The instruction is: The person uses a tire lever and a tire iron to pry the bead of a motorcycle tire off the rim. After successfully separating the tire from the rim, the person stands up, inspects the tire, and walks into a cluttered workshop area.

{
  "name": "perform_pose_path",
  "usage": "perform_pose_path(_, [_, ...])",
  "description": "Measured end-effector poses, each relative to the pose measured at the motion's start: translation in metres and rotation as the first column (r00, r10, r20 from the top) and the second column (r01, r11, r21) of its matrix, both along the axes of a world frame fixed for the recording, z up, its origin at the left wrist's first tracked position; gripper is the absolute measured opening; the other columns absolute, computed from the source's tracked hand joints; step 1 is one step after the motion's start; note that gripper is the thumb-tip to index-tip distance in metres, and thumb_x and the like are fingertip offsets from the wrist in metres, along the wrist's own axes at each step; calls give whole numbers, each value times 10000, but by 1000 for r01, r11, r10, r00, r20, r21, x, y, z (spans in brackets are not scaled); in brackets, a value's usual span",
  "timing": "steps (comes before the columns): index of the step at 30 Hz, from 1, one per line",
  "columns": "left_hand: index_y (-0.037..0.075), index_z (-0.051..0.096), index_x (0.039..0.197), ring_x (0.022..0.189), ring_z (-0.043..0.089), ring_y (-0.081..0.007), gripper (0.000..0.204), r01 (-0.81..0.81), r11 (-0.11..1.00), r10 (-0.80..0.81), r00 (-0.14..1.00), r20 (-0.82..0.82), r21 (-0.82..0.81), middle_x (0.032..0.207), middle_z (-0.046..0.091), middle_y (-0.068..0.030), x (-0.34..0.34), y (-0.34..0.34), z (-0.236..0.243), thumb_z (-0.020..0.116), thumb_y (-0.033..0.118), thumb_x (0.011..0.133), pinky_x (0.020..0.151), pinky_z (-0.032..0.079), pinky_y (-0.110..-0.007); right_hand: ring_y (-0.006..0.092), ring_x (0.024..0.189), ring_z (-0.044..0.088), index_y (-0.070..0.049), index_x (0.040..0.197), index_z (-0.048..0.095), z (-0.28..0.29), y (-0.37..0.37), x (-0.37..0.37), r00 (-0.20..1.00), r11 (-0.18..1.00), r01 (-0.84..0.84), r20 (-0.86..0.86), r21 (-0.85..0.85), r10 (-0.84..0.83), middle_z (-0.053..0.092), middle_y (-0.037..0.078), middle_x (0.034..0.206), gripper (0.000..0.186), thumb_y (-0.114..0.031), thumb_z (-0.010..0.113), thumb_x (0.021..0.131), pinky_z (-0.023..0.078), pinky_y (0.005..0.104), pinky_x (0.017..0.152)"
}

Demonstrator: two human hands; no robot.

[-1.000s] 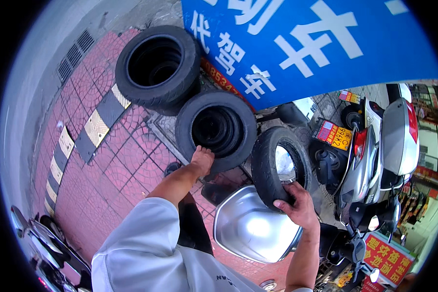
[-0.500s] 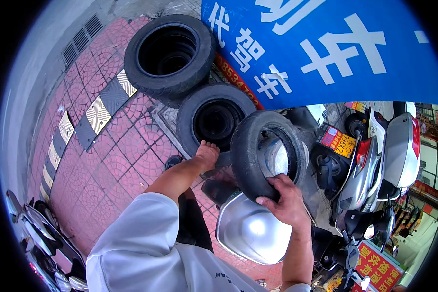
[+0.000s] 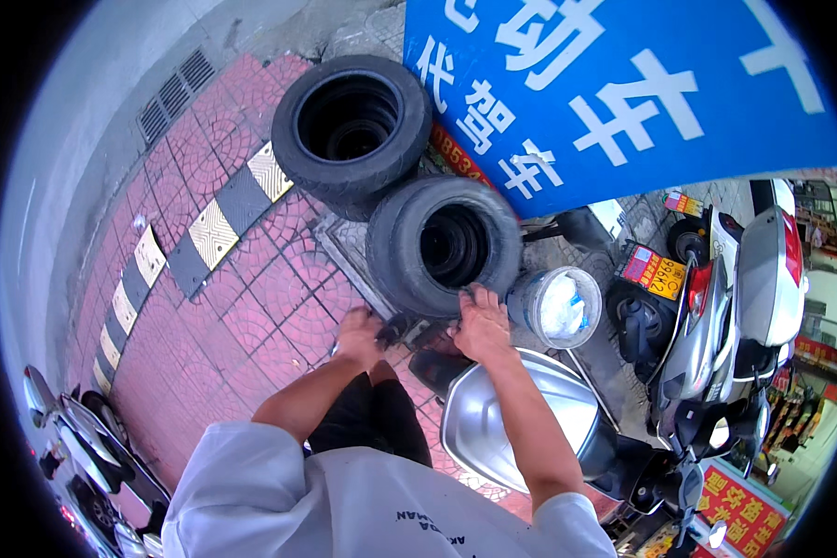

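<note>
1. A blue signboard [image 3: 614,93] with white characters slants above and beyond both hands.
2. A silver scooter body [image 3: 511,418] lies under the right forearm; another scooter [image 3: 753,288] is parked well to the right.
3. A stack of black tyres [image 3: 352,126] lies flat on the red paving, beyond the grip.
4. The nearer tyre [image 3: 444,245] rests just ahead of the hands, its hollow dark.
5. A white bucket [image 3: 556,307], just right of the grip, holds something pale.
6. The right hand [image 3: 482,324] clasps the nearer tyre's lower edge.
7. The left hand [image 3: 361,332] hangs low beside that tyre; whether it grasps anything, I cannot tell.
</note>
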State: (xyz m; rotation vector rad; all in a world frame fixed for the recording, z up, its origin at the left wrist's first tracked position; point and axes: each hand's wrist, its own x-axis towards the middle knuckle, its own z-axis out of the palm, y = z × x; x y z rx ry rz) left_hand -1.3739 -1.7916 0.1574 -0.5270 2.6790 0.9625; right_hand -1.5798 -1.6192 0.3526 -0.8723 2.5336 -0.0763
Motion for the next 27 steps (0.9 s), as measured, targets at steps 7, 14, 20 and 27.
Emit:
perform_pose_path(7, [-15,753,1019,703,759,-293,450,-566,793,521,435,734,-227,869,774,-167,210,-206,-65,695,422,928,644,599,-449,375,1236,610,-43,1303,686,84,-11,71,952,905,222,280,-362,-122,657,173,1317,487,-221,808,866,495,481,1051])
perform_pose_path(14, [-48,757,1051,732,756,-340,436,-244,966,221,619,754,-84,894,776,-235,130,-223,-11,673,354,905,812,610,-511,343,937,733,-17,1164,718,192,80,207,793,609,607,334,-511,-510,730,162,1026,267,-70,737,904,585,424,826])
perform_pose_path(20, [-30,695,1089,760,721,-331,396,-233,849,-113,796,594,474,897,739,-205,20,-141,-32,591,344,1014,612,551,-474,323,997,751,-50,1145,745,150,189,438,208,-17,878,414,-477,-886,767,167,1080,237,-106,685,923,598,427,872])
perform_pose_path(27, [38,626,1164,690,627,-306,318,80,906,-371,622,690,415,973,694,-172,8,25,36,535,316,1038,616,535,-440,278,774,753,-40,1032,779,-95,223,905,-926,-957,274,243,-94,-289,777,172,886,324,-300,737,844,596,433,711])
